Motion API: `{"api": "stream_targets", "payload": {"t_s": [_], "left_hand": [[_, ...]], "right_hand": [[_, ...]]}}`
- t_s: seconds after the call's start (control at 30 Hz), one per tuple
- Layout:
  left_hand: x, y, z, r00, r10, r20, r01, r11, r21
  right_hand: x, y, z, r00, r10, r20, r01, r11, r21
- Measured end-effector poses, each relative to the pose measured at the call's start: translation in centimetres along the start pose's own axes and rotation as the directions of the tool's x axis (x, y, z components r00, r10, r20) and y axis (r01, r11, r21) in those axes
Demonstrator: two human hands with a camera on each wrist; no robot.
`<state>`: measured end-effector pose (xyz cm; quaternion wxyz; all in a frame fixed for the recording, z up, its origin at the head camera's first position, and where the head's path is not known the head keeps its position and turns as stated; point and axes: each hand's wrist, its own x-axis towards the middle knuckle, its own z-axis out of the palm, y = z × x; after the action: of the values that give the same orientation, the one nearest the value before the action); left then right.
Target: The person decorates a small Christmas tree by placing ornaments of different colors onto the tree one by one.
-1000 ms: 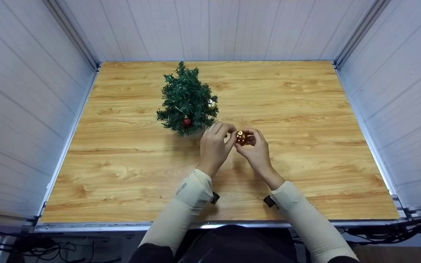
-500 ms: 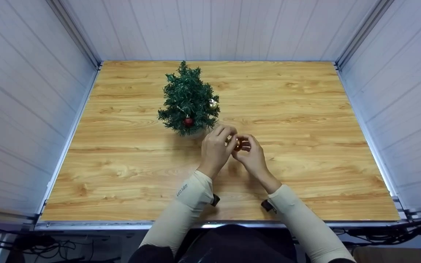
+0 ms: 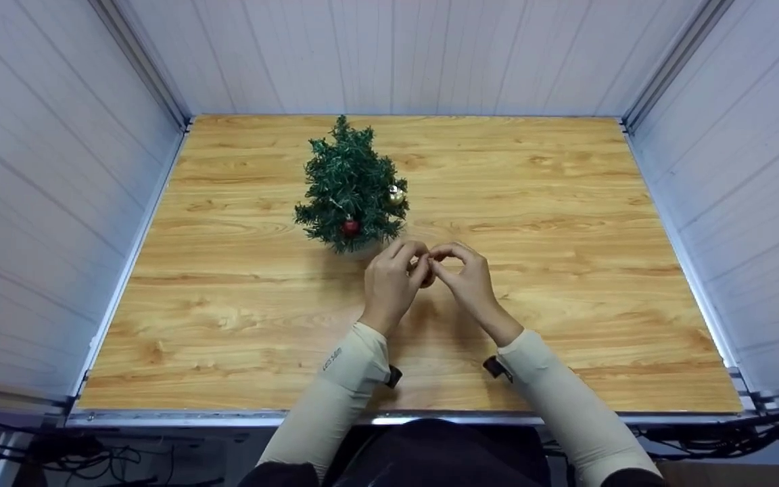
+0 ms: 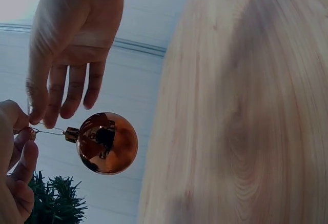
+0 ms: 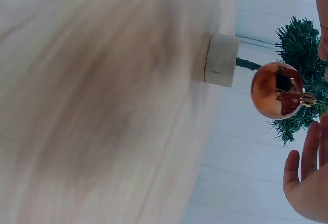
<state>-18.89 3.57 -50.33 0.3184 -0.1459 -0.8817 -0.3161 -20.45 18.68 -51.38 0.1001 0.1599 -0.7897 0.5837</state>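
Note:
A shiny copper-gold Christmas bauble (image 4: pixel 108 143) hangs by a thin loop below both hands. In the head view only a sliver of the bauble (image 3: pixel 427 280) shows between them. My left hand (image 3: pixel 389 284) pinches the loop at its upper end, as the left wrist view shows at its left edge. My right hand (image 3: pixel 467 281) meets it there, thumb and index fingertip together on the loop, the other fingers (image 4: pixel 77 88) hanging loosely. Just beyond the left hand stands a small green Christmas tree (image 3: pixel 349 182), with a red bauble (image 3: pixel 350 227) and a gold bauble (image 3: pixel 396 195) on it.
The tree's pale round base (image 5: pixel 222 60) stands on the wood-grain table (image 3: pixel 565 270). White panel walls (image 3: pixel 430 54) enclose the table at the back and both sides. Dark cables (image 3: pixel 721 433) lie beyond the front edge.
The bauble has gone from being held in the right hand's fingers to hanging below both hands. The right hand has moved slightly left, its fingertips now at the loop beside the left hand's.

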Motion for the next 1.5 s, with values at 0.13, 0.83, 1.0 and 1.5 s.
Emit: {"api": "stream_targets", "payload": {"t_s": [0.13,0.83,1.0,1.5], "left_hand": [[0.1,-0.3,0.1,1.0,-0.002,-0.011,0.002,1.0,0.001],[2.2,-2.0,-1.7,0.986,-0.01,-0.163,0.038,0.984,0.174],[2.6,-2.3,-1.9,0.975,-0.018,-0.223,0.08,0.959,0.271],[2.5,-2.6,-1.7,0.978,-0.008,-0.211,0.104,0.886,0.452]], "right_hand": [[0.7,-0.4,0.1,1.0,-0.004,0.013,0.004,1.0,-0.024],[5.2,-1.8,2.5,0.996,-0.067,0.054,0.067,0.998,0.006],[5.9,-2.2,3.0,0.996,-0.068,0.055,0.069,0.998,-0.01],[6.9,-1.7,3.7,0.995,-0.054,0.087,0.065,0.99,-0.126]]}}
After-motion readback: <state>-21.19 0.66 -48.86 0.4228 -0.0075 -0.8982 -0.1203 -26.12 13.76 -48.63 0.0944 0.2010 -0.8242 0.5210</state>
